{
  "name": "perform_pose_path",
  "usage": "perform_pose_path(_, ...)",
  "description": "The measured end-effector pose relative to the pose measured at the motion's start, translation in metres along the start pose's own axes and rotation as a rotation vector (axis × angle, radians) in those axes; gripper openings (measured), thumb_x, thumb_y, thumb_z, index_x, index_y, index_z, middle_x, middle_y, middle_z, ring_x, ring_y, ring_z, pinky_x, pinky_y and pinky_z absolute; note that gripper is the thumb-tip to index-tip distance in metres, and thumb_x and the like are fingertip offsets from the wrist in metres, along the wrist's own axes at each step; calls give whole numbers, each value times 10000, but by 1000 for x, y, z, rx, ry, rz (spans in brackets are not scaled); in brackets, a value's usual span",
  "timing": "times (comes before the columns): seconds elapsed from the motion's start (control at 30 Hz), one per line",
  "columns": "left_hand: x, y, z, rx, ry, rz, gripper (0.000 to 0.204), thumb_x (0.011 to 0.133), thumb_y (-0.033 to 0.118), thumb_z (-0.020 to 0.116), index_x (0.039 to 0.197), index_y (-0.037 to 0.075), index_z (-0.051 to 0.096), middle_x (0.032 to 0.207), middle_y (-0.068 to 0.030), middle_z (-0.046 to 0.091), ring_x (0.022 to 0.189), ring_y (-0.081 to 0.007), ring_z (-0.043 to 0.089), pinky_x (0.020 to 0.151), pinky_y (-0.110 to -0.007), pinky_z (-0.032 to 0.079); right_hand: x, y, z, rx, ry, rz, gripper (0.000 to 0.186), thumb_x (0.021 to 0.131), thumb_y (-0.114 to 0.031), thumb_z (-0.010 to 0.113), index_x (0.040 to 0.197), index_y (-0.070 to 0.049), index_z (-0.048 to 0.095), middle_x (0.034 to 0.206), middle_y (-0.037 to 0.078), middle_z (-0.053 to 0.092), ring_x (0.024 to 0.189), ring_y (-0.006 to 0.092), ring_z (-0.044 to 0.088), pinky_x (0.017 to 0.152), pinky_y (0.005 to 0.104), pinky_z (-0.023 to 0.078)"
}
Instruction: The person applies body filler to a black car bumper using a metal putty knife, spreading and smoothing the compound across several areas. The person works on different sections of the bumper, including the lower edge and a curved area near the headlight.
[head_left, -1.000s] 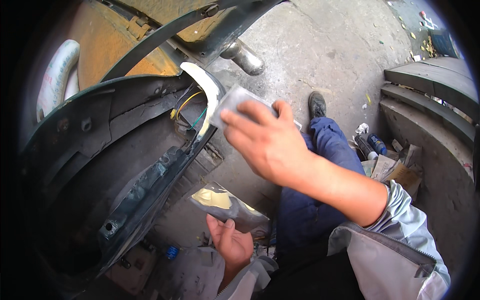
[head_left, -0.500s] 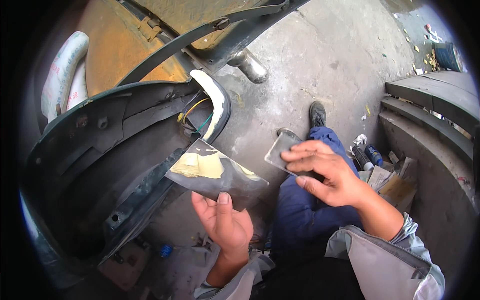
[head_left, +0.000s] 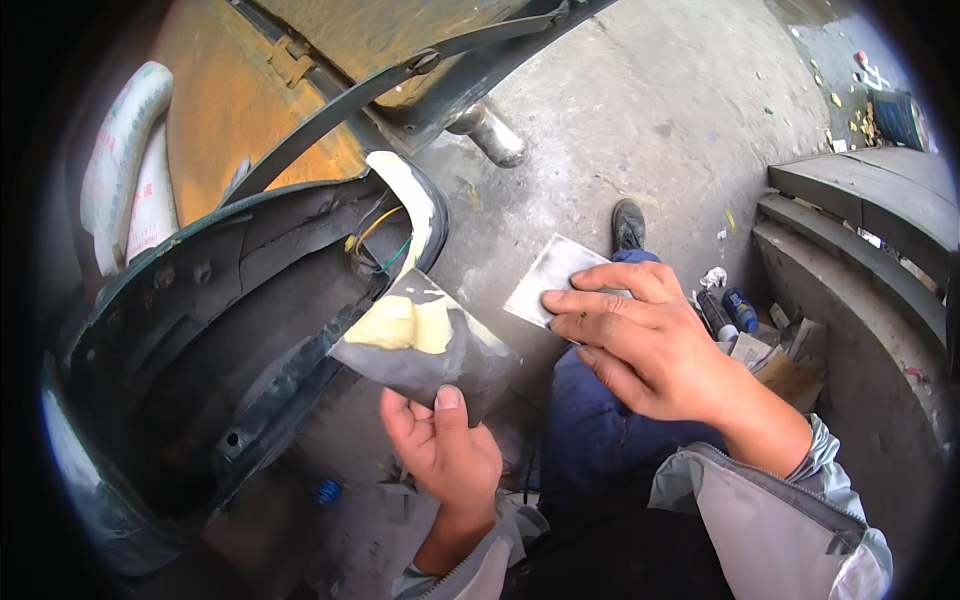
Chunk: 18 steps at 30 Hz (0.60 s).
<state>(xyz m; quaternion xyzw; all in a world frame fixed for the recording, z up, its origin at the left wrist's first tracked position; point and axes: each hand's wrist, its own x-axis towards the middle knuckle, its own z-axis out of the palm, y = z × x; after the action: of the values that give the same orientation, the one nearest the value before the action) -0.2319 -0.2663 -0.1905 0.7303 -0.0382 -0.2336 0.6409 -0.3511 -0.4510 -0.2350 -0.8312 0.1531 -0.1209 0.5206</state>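
Observation:
My left hand grips a thin grey board by its lower edge, thumb on top. A thick lump of pale yellow putty lies on the board's left half, with thinner smears toward its right side. My right hand holds a flat, square, whitish spreader between fingers and thumb, to the right of the board and apart from it. Just beyond the board, the rounded end of a dark vehicle bumper carries a cream-coloured coat of putty. Yellow and green wires show inside that end.
An orange, rusty vehicle panel stands behind the bumper, beside white sacks. A metal pipe sticks out over the concrete floor. On the right are a stepped ledge, a blue can and cardboard scraps.
My right hand has come slightly left and turned the spreader, so its pale face now shows. My left hand still holds the board in nearly the same place. The view has shifted a little.

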Motion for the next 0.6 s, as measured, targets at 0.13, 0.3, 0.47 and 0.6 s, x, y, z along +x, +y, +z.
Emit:
perform_pose_path(0.13, -1, -3, 10, -20, 40, -89, 570, 981, -35, 522, 1515, -52, 323, 1461, -216, 505, 1339, -270, 521, 1152, -417, 398, 21, -21, 8, 25, 86, -164, 245, 763, -45, 750, 1008, -57, 763, 1300, 54, 704, 1171, 291, 617, 883, 438, 437)
perform_pose_path(0.3, -2, 2, 14, 23, 2, -87, 542, 985, -52, 510, 1497, -75, 332, 1456, -221, 510, 1337, -269, 521, 1147, -404, 403, 24, -24, 21, 79, -23, -162, 266, 788, -60, 727, 1051, -92, 756, 1324, 27, 692, 1181, 258, 615, 899, 428, 422)
perform_pose_path(0.47, -6, -4, -7, 269, 136, 110, 485, 993, -46, 523, 1448, -100, 364, 1411, -233, 543, 1272, -250, 556, 1095, -379, 438, 20, 14, 12, 4, -176, -82, 395, 783, -50, 702, 1174, -97, 707, 1352, 24, 671, 1220, 263, 592, 934, 430, 414)
perform_pose_path(0.6, -11, -15, -28, 193, 136, 197, 455, 986, -59, 528, 1415, -117, 387, 1390, -253, 556, 1247, -261, 573, 1082, -375, 447, 54, 32, 13, -264, -44, -159, 400, 775, -66, 700, 1173, -100, 691, 1370, 13, 656, 1236, 262, 587, 947, 454, 415)
